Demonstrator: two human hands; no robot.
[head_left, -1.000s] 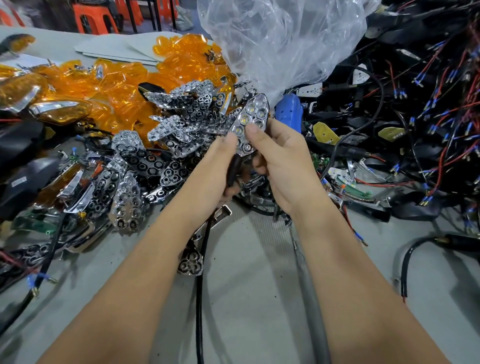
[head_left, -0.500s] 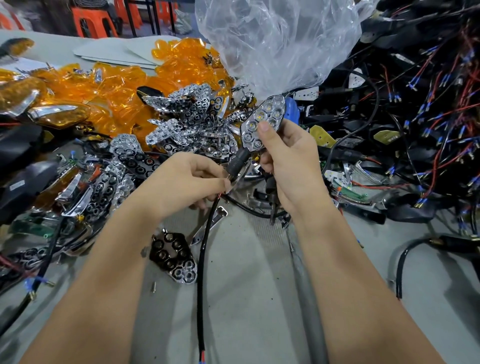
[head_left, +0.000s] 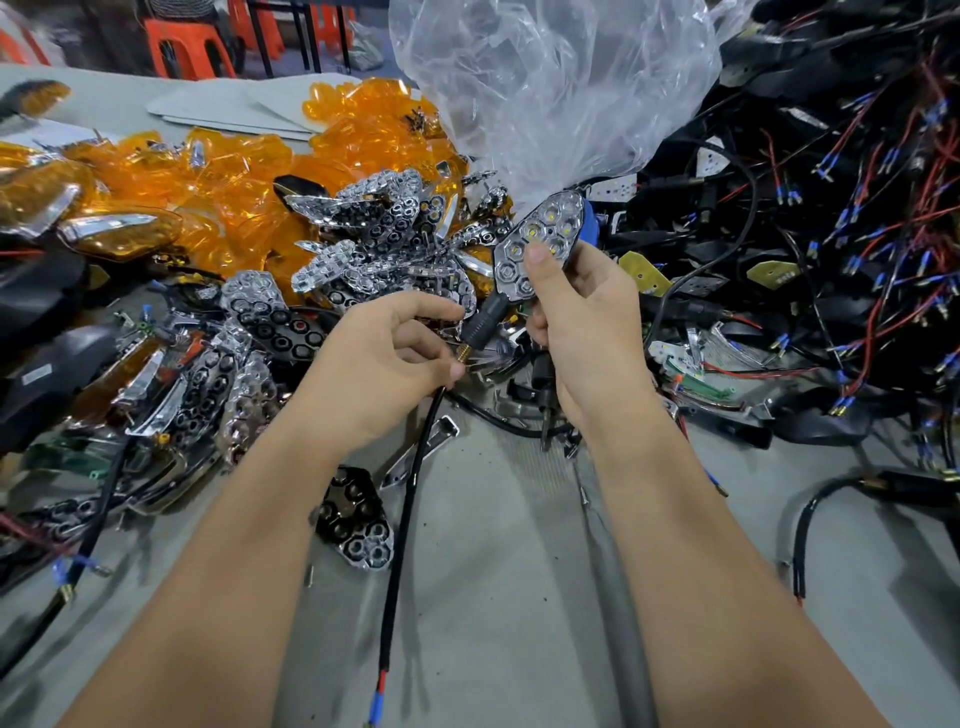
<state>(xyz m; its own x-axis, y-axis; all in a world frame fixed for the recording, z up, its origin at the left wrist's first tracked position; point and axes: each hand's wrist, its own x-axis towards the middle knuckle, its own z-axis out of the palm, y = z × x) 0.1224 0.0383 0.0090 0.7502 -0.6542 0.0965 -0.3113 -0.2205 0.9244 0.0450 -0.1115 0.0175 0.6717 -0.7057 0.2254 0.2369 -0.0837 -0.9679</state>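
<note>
My right hand (head_left: 582, 332) holds a turn-signal lamp (head_left: 535, 244) upright, thumb pressed on its chrome honeycomb reflector face. The lamp's black stem (head_left: 485, 322) points down-left with a brass threaded end. My left hand (head_left: 384, 364) pinches the lamp's black cable (head_left: 410, 488) just below that brass end. The cable hangs down over the grey table (head_left: 498, 597) and ends in red and blue wires near the bottom edge.
A heap of chrome reflectors (head_left: 374, 244) and orange lenses (head_left: 218, 192) fills the left. One loose reflector (head_left: 358, 525) lies between my forearms. A clear plastic bag (head_left: 550, 88) stands behind the lamp. Black housings with red and blue wiring (head_left: 831, 234) pile at the right.
My left hand let go of the lamp head and slid down to the cable under the stem. The right hand raised the lamp slightly. One reflector now lies loose on the table.
</note>
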